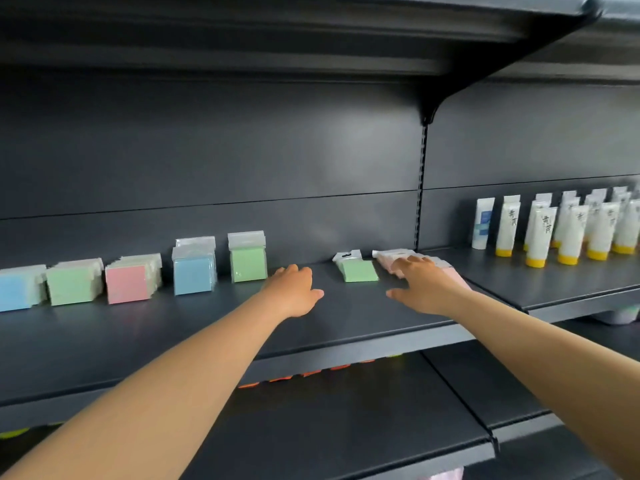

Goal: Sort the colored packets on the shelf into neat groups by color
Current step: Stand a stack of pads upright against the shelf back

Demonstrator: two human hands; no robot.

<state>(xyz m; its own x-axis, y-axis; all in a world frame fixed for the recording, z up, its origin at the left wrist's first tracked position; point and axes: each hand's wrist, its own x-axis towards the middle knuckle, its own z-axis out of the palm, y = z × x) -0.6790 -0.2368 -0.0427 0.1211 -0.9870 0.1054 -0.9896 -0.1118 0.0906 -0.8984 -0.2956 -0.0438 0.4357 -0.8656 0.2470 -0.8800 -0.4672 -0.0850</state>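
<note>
Upright packet groups stand along the dark shelf (173,327): blue (15,292) at far left, then green (72,285), pink (128,284), blue (193,276) and green (247,263). A green packet (358,270) lies flat right of centre. Beside it lie pink packets (388,259), partly hidden under my right hand (420,287), which rests on them with fingers spread. My left hand (294,289) hovers open over bare shelf between the upright green group and the flat green packet, holding nothing.
White tubes with yellow caps (568,230) stand in rows on the neighbouring shelf section to the right. A bracket (429,112) holds the upper shelf overhead. A lower shelf (346,427) juts out beneath, with orange and yellow-green items half hidden.
</note>
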